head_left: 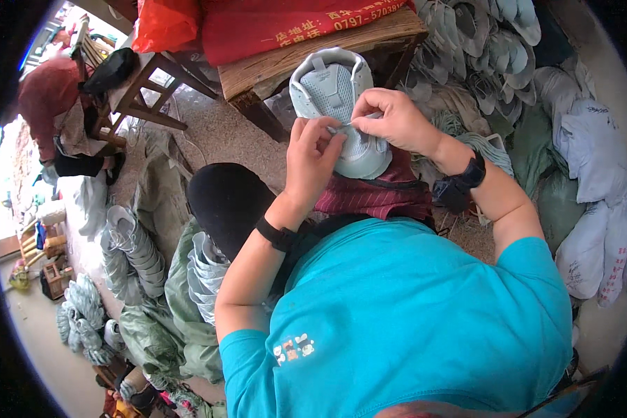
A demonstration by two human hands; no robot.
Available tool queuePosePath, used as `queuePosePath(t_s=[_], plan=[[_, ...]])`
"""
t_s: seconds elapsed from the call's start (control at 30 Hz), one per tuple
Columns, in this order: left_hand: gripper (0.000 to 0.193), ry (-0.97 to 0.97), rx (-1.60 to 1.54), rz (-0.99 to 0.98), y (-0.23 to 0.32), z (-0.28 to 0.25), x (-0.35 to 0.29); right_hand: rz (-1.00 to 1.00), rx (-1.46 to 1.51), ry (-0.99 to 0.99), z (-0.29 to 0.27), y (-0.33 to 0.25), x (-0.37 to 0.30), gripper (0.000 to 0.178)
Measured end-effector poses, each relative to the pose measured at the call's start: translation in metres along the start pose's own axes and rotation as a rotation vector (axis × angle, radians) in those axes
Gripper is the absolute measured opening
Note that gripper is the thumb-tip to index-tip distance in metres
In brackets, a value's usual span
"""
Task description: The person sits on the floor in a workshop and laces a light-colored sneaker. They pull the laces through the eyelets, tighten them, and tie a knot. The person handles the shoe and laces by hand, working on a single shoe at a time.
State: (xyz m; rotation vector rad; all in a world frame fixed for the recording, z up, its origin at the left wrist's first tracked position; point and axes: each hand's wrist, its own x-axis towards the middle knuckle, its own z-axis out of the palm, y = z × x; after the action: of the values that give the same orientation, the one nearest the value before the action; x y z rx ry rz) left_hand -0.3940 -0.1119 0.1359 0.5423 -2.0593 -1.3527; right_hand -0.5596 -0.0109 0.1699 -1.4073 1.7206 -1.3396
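A pale grey-green shoe upper [363, 159] rests over my lap, its padded collar facing away from me and its rounded toe toward me. Mesh and a stitched panel show inside the opening. My left hand [309, 157] is closed in a pinch at the upper's middle, thumb against fingertips. From the other side my right hand [400, 120] also pinches, its thumb and forefinger almost meeting the left fingertips. Whatever lies between the fingertips is too small to make out. Striped dark red cloth [376, 198] lies under the toe.
Just beyond the upper stands a wooden bench [258, 82] with a red bag [292, 28] on it. Bundled shoe parts [491, 49] and pale sacks [592, 174] crowd the right. Stacked uppers [136, 251] stand at left. Farther left, another person [52, 97] bends near a wooden stool [143, 87].
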Motion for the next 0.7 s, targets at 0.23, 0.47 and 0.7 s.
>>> queuePosePath(t_s=[0.23,0.47,0.7], plan=[[0.023,-0.027,0.044,-0.006,-0.002,0.000,0.001,-0.347,-0.663,0.070,0.007,-0.013,-0.002,0.008],[0.020,-0.019,0.055,0.007,-0.003,0.001,0.001,0.094,0.107,-0.144,-0.001,0.000,0.005,0.006],[0.021,-0.019,0.055,0.007,-0.007,0.002,0.006,-0.260,-0.455,-0.024,0.009,-0.010,0.000,0.006]])
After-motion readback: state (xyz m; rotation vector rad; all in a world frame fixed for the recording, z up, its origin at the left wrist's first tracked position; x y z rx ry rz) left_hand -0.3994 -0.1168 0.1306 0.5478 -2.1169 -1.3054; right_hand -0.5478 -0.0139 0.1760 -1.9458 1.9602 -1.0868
